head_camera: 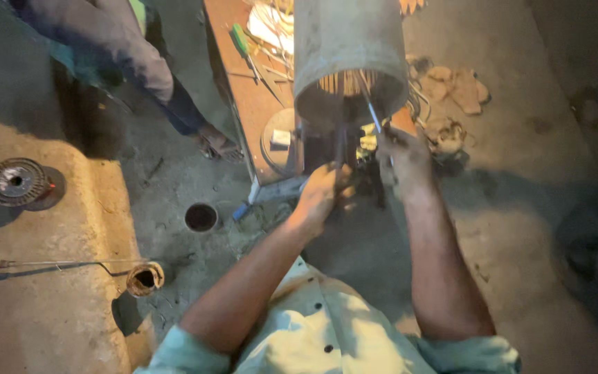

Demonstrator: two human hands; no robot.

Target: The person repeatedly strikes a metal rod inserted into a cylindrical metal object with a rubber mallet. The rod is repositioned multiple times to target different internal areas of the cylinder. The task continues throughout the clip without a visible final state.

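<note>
From the head camera, you are working under the open end of a big metal cylinder (349,52): your right hand (401,158) is pinching a thin stiff rod (370,109) poking inside, your left hand (324,190) closed just below. The cylinder looks heavy; grip the rod low.

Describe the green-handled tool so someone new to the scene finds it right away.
Start at the big grey cylinder standing on the reddish-brown workbench at top centre, above the person's two hands. Look just left of the cylinder, near the bench's far end: the screwdriver lies flat there beside a tangle of pale wires. Its bright green handle is the only green thing on the bench.
</note>
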